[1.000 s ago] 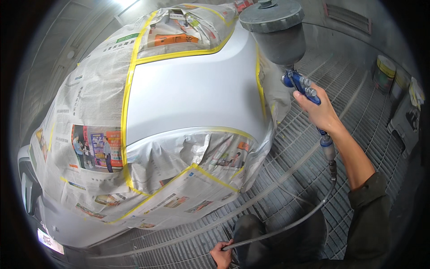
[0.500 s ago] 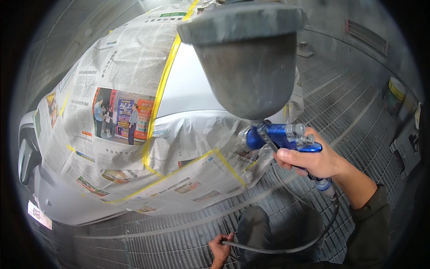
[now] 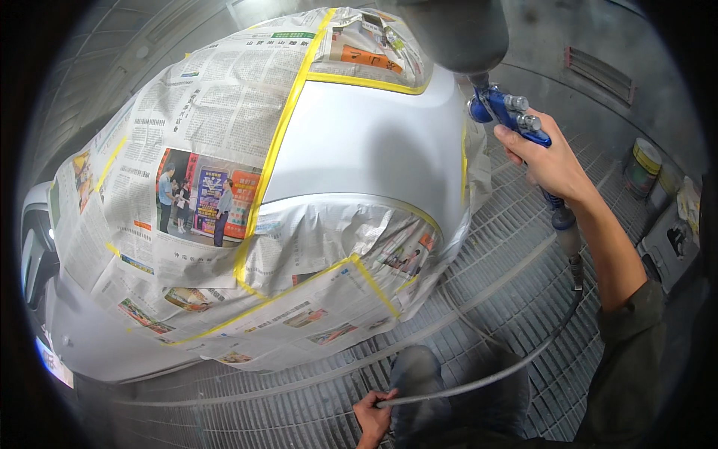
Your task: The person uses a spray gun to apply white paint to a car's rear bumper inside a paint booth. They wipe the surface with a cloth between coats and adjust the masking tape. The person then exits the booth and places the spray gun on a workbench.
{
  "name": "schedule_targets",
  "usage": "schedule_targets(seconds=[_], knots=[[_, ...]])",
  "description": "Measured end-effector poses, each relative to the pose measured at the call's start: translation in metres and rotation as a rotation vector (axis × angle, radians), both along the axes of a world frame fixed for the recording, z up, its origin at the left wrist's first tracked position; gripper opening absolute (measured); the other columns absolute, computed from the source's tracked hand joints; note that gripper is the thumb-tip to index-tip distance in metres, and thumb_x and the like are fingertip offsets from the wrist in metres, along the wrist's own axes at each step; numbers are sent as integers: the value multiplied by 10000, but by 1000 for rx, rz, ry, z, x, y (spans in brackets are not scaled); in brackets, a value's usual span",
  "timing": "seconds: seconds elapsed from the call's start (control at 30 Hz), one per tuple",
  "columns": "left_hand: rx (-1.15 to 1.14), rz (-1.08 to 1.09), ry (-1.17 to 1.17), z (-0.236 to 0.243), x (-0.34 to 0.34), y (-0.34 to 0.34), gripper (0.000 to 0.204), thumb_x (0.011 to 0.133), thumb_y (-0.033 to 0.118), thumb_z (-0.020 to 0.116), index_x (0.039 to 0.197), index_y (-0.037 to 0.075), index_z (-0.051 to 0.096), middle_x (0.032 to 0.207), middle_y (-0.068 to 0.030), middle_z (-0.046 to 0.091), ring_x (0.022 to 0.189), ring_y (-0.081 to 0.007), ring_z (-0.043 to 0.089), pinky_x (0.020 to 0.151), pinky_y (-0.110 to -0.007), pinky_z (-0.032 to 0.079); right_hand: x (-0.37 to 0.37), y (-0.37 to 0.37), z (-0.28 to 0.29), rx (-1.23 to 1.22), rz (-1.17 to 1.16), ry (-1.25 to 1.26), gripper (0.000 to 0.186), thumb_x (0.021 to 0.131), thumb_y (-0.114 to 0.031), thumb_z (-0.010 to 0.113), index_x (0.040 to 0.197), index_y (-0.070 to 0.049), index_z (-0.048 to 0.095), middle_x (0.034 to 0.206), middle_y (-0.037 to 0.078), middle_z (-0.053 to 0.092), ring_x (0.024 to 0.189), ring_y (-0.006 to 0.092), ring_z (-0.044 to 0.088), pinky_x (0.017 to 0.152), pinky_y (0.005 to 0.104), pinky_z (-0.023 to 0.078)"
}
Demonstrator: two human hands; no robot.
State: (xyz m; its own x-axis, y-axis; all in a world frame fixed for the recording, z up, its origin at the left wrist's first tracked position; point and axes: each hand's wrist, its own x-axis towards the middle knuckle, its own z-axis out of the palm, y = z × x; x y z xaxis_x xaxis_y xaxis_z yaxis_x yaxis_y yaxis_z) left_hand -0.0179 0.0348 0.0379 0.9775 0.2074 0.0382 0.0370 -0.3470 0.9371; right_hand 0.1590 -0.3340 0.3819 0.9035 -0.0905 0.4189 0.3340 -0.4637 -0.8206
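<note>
My right hand point(image 3: 553, 168) grips a blue spray gun point(image 3: 501, 108) with a dark grey cup point(image 3: 455, 34) on top, held high at the upper right beside a white car panel point(image 3: 336, 142), on which a soft shadow falls. Newspaper sheets point(image 3: 187, 105) edged with yellow tape point(image 3: 283, 142) cover the car around that panel, including the wheel area below it. The air hose point(image 3: 479, 382) hangs from the gun's handle and curves down to my left hand point(image 3: 374, 415), whose fingers are wrapped round it low at the bottom centre.
Slatted metal grating point(image 3: 299, 396) forms the floor, with my legs over it. A bucket point(image 3: 645, 165) and a grey object point(image 3: 669, 247) stand by the right wall, below a vent point(image 3: 598, 75). The car's uncovered grey body point(image 3: 112, 352) shows at lower left.
Since half a second ago, when it loomed large in mid-view, the spray gun has moved up and right, uncovering more of the white panel. My left hand stays low on the hose.
</note>
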Motion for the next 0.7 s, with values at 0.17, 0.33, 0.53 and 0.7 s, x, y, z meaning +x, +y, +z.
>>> schedule_targets(seconds=[0.17,0.33,0.53,0.7], knots=[[14,-29,-37,4,2,5,272,794,164,833,708,-25,656,556,-66,613,570,-57,561,535,-249,459,-24,29,7,-21,186,128,267,918,-335,632,881,-79,567,648,-43,493,500,38,449,420,215,386],[-8,-24,-19,-6,1,32,281,785,167,839,702,-25,651,565,-64,609,566,-54,539,526,-247,444,-47,83,5,45,380,255,273,927,-336,645,872,-72,597,641,-55,507,502,39,461,464,203,396],[-82,-83,-11,33,-5,44,244,802,92,813,686,-26,634,629,-37,639,617,-54,555,567,-228,454,-57,136,33,60,532,487,384,890,-423,693,814,-53,624,646,-23,559,574,56,519,511,211,424],[-98,-65,-13,92,-8,43,225,782,98,829,706,-24,655,616,-43,636,614,-42,547,565,-227,455,-39,128,82,-104,271,319,287,930,-318,653,913,-32,647,652,-21,545,607,71,519,564,246,422]])
